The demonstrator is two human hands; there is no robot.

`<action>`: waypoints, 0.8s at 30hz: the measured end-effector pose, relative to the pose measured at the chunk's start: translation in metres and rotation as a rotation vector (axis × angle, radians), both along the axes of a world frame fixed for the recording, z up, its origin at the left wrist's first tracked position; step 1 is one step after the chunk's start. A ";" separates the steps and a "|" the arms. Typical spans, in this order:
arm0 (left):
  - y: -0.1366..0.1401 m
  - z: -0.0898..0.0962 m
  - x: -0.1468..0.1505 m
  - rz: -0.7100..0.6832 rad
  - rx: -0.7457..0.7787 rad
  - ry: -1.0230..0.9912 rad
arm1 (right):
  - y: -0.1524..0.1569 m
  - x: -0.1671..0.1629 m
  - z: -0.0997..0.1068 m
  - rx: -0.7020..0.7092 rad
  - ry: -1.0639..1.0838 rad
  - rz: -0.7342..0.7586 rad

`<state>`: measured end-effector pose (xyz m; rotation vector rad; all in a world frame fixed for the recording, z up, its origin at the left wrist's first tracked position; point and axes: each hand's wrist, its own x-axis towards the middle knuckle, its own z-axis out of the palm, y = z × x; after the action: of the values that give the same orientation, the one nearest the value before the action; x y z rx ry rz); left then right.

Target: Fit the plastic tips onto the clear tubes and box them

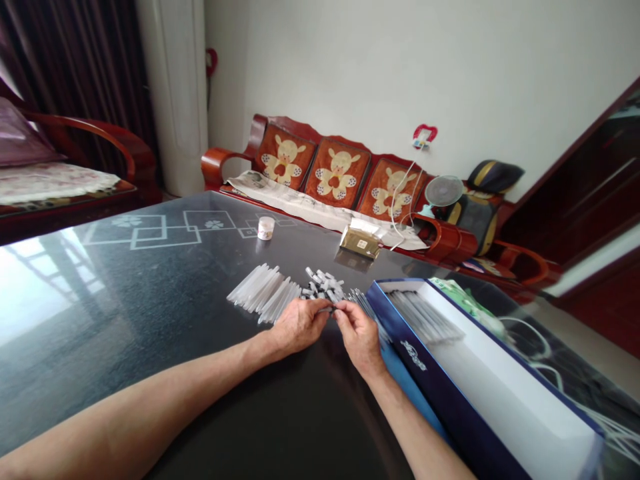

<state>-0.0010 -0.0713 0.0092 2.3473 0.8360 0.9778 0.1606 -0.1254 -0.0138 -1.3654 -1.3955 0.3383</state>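
Left hand (301, 325) and right hand (358, 335), fingertips pinched, share a small dark part (331, 309) (too tiny to identify) above table (200, 333). Pens (425, 317) in box (425, 375) look done; tubes (263, 293), caps (326, 285), rods (367, 305) lie loose, apparently left.

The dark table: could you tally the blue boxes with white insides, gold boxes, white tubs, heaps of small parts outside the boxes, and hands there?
Open blue box: 1
Gold box: 1
White tub: 1
Heaps, of translucent tubes, white-and-dark pieces and thin rods: 3
Hands, left hand and right hand: 2
Total: 8
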 end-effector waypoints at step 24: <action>0.006 0.002 -0.007 0.010 0.185 0.336 | 0.003 -0.001 -0.006 -0.054 -0.027 0.081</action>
<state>-0.0083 -0.0650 0.0115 2.7180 0.9135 0.6982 0.1597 -0.1227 -0.0196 -1.3646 -1.4760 0.4148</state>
